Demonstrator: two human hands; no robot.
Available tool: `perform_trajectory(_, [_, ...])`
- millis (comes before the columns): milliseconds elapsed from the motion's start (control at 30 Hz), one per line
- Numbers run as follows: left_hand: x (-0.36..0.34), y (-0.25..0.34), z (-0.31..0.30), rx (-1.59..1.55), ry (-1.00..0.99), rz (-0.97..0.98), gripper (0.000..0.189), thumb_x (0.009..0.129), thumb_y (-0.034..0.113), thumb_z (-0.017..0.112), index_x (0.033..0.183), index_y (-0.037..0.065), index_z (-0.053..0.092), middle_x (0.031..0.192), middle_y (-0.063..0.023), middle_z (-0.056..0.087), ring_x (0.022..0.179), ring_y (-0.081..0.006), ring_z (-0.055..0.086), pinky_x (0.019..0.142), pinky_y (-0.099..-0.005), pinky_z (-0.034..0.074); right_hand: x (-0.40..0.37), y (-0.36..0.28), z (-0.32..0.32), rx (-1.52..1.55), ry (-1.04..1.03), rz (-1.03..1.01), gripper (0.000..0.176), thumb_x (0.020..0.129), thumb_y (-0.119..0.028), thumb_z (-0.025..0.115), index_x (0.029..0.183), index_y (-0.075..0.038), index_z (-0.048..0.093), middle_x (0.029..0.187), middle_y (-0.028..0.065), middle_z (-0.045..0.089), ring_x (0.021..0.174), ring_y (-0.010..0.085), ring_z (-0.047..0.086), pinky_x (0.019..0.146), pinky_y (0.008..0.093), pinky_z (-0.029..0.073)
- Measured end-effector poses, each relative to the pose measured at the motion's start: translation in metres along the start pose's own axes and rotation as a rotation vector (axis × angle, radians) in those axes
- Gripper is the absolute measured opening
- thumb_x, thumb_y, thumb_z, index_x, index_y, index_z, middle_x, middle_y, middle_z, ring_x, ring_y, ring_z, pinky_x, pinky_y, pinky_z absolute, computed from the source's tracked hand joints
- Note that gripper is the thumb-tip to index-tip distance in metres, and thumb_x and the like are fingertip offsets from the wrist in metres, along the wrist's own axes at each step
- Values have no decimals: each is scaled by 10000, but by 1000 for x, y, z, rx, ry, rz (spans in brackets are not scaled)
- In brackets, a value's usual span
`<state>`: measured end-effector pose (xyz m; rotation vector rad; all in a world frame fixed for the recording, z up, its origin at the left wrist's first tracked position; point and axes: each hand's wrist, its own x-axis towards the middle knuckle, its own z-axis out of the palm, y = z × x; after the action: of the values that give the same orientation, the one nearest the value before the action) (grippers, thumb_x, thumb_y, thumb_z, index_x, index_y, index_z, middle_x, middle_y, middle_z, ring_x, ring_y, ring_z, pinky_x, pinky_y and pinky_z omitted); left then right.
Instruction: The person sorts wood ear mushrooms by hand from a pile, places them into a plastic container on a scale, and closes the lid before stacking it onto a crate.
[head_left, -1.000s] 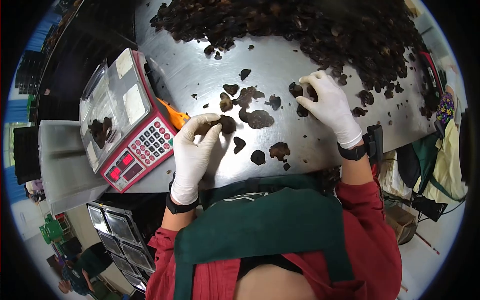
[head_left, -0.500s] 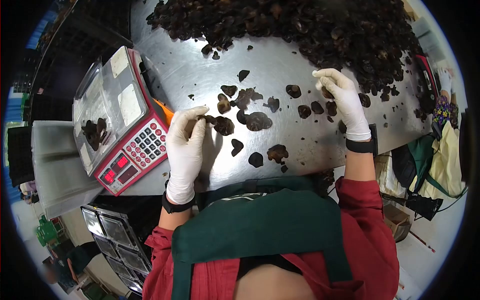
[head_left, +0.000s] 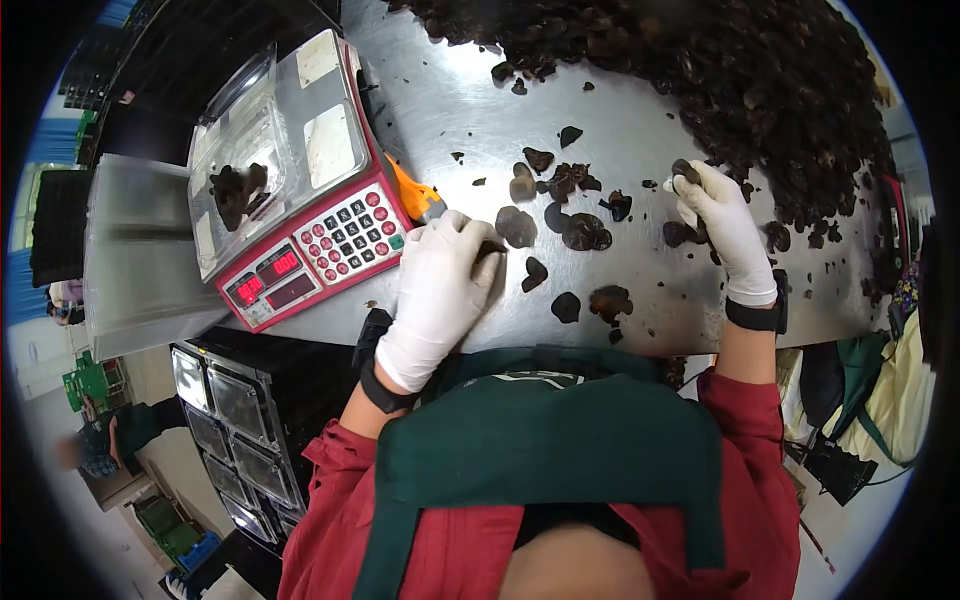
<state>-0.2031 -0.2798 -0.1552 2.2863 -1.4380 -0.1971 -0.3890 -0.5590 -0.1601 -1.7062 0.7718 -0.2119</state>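
Note:
My left hand (head_left: 436, 300), in a white glove, is closed near the table's front edge beside the scale. A dark wood ear mushroom (head_left: 489, 246) shows at its fingertips. My right hand (head_left: 732, 232), gloved too, has thumb and fingers pinched around another wood ear mushroom (head_left: 684, 171). Just under those fingers lies a further dark piece (head_left: 679, 234). Between the hands, several loose wood ear mushrooms are scattered on the metal table (head_left: 455, 110), among them a wrinkled one (head_left: 588, 232) and a broken brown one (head_left: 609, 301).
A large heap of wood ear mushrooms (head_left: 770, 80) covers the table's far right. At left stands a red digital scale (head_left: 350, 236) with dark pieces (head_left: 238, 193) on its clear pan. An orange-handled tool (head_left: 412, 188) lies beside it. Black drawers (head_left: 240, 400) stand below; another person (head_left: 130, 428) is farther off.
The view has shifted, moving the scale and table rightward in the picture. My left hand has drawn nearer the scale, its fingers more curled. My right hand now pinches a dark piece.

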Motion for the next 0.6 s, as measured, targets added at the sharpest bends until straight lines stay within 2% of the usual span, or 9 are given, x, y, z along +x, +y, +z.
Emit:
perform_trajectory(33, [0,5,8,2,111,-16,258,787,94,744,1036,108,679,1021,-85,609,975,-316,582,869,-426,454,-4,3,-4,106,-46,3,212,1021,-206,571,1004,-6,641,654,-67,422,578,29,360,521,220,284])
perform_trajectory(67, [1,8,10,-5,108,-14,258,787,94,744,1036,108,679,1021,-85,609,975,-316,582,869,-426,454,-8,5,-6,211,-91,5,225,1024,-217,575,1042,-5,647,652,-59,436,574,32,370,523,216,291])
perform_trajectory(133, [6,12,10,-85,186,115,249,801,101,707,1040,115,639,969,-80,587,929,-313,573,821,-413,443,-18,11,-6,349,-103,28,243,1026,-224,573,1080,3,639,652,-57,437,567,29,367,516,209,285])
perform_trajectory(200, [4,12,14,-181,67,254,272,790,72,686,1056,106,638,968,-71,585,918,-300,571,778,-399,449,-26,17,-5,487,-115,46,266,1028,-232,571,1119,11,631,652,-56,438,561,26,363,510,201,278])
perform_trajectory(267, [-1,18,20,-199,-93,267,296,797,61,710,1084,125,680,1029,-42,619,963,-285,581,860,-411,456,-33,24,-3,768,-190,36,292,1032,-218,560,1182,29,598,646,-56,432,539,28,344,489,198,267])
perform_trajectory(300, [-6,18,27,-21,-124,302,272,817,88,701,1086,118,674,1018,-32,616,957,-275,577,861,-418,450,-35,26,0,815,-164,44,308,1022,-165,539,1247,45,559,637,-53,418,520,35,322,470,202,257])
perform_trajectory(433, [-9,17,37,144,-91,323,267,818,102,703,1080,114,655,973,-48,609,916,-273,583,811,-413,470,-46,14,12,836,-170,49,358,983,-89,464,1303,58,526,627,-45,412,513,36,323,459,200,258])
perform_trajectory(533, [-9,23,34,-90,-93,229,245,828,117,692,1067,118,640,934,-64,603,862,-277,600,751,-402,490,-51,19,14,778,-178,61,360,978,-97,450,1294,54,532,627,-46,411,514,36,322,460,197,259])
perform_trajectory(600, [-13,28,35,-193,-140,351,238,834,127,681,1064,106,620,904,-73,591,821,-284,613,701,-395,503,-52,17,16,746,-166,73,356,974,-105,443,1279,50,542,629,-49,406,515,37,321,467,196,259])
